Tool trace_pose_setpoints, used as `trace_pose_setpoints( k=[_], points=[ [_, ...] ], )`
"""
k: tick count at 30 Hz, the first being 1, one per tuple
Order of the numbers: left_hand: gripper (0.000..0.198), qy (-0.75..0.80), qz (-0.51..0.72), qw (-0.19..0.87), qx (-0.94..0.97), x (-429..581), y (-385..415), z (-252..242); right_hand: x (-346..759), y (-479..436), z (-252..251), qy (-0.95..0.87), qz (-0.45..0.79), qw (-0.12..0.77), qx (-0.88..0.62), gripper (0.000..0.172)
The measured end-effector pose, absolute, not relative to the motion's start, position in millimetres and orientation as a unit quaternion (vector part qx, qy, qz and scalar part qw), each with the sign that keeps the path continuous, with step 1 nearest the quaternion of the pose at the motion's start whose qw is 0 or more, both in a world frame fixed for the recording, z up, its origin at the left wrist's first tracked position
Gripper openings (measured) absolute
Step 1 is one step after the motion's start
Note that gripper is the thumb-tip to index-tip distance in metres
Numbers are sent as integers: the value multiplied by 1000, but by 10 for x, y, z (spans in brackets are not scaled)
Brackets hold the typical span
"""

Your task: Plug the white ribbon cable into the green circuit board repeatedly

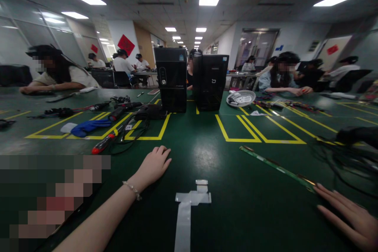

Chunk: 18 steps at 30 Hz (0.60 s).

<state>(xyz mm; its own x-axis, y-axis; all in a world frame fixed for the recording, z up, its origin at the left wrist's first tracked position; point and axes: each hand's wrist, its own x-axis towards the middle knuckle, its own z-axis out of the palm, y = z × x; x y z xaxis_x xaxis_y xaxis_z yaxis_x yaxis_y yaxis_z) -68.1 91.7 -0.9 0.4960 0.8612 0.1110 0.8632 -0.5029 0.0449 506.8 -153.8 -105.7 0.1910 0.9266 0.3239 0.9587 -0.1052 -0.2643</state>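
My left hand rests on the green table left of centre, a bracelet on its wrist, fingers a little bent and nothing seen in it. At the lower right, my right hand has its fingers stretched out, the fingertips at the near end of a long, thin green strip. This strip lies slanted on the table, its far end toward the middle. Between the hands, white tape is stuck to the tabletop, with short pieces at its far end.
Two black computer towers stand at the back. To the left lie a red screwdriver, a blue glove and cables. Black cables lie at right, a white round basket farther back. Several people sit around.
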Motion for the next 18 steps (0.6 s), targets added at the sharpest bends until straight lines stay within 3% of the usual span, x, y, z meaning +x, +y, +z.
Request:
trace_pose_setpoints(
  k=[8,18],
  points=[
    [33,-505,-91,0,-858,-678,921,-13,4025,-1087,-457,-711,66,74,-697,73],
    [26,-578,-154,-34,-801,-686,920,136,2632,-390,58,-815,150,24,-559,71]
  ],
)
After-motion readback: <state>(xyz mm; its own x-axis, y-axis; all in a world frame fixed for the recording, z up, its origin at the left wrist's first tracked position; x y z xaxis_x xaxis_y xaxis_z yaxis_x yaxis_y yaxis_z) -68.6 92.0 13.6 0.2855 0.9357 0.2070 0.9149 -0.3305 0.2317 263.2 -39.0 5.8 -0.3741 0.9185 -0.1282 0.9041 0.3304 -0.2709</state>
